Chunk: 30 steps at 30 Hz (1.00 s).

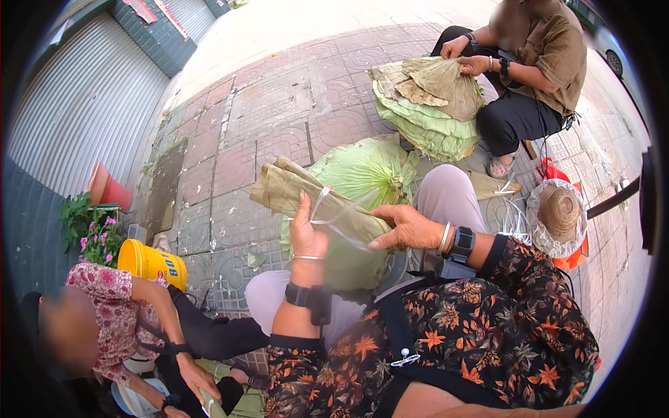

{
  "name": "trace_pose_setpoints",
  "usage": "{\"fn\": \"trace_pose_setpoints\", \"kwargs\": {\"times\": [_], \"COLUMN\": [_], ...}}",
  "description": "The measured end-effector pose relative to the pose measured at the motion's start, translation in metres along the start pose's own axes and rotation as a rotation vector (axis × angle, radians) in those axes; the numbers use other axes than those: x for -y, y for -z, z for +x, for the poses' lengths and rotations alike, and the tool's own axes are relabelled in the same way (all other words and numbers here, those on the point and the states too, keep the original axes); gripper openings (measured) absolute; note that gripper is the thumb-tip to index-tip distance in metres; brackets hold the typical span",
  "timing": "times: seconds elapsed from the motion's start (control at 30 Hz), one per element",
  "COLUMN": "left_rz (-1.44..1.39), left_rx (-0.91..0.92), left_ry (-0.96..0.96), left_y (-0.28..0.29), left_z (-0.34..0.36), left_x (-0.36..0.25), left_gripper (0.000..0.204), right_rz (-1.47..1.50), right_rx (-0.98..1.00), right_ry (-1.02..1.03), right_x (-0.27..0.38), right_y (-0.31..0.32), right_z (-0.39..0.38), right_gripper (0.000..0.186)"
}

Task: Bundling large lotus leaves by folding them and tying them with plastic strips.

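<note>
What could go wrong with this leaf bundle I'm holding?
The white strip curves loosely across the leaf bundle, so the folded leaves might spring open if your left hand or right hand eases off. The leaves look dry, so squeezing hard could crack them. And you're holding it above the paving, so it may fall there if it slips.

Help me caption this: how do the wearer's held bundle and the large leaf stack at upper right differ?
The bundle is narrow and folded; the stack is broad and spread. White string crosses the bundle; none shows on the stack. The bundle is olive brown, the stack brown over pale green. Both look leafy.
</note>
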<state>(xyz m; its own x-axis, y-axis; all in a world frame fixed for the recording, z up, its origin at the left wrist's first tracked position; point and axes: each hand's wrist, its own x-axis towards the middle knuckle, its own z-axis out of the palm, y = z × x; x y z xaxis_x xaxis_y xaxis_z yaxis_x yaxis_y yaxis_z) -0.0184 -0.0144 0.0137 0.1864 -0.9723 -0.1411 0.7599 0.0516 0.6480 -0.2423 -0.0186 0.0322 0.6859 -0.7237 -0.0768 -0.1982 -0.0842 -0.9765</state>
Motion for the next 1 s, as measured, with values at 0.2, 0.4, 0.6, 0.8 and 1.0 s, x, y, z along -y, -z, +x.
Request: {"fn": "trace_pose_setpoints", "kwargs": {"times": [0.2, 0.4, 0.6, 0.8, 1.0], "left_rz": [-0.078, -0.225, -0.235, -0.285, -0.268], "left_rx": [0.035, 0.058, 0.166, 0.155, 0.141], "left_ry": [0.057, -0.003, -0.057, -0.027, 0.018], "left_y": [0.009, 0.017, 0.012, 0.011, 0.008], "left_z": [-0.013, -0.009, -0.001, 0.002, 0.002], "left_x": [-0.009, -0.018, -0.026, -0.025, -0.025], "left_gripper": [0.043, 0.044, 0.038, 0.039, 0.045], "right_rz": [0.075, 0.011, -0.185, -0.202, -0.084], "right_rx": [0.021, 0.013, -0.086, -0.120, -0.142], "right_ry": [-0.003, 0.058, 0.055, -0.025, 0.001], "right_x": [-0.006, 0.004, 0.018, 0.014, 0.001], "right_y": [0.006, 0.022, 0.039, 0.052, 0.068], "right_z": [0.017, 0.033, 0.048, 0.061, 0.068], "right_gripper": [0.045, 0.043, 0.058, 0.060, 0.046]}}
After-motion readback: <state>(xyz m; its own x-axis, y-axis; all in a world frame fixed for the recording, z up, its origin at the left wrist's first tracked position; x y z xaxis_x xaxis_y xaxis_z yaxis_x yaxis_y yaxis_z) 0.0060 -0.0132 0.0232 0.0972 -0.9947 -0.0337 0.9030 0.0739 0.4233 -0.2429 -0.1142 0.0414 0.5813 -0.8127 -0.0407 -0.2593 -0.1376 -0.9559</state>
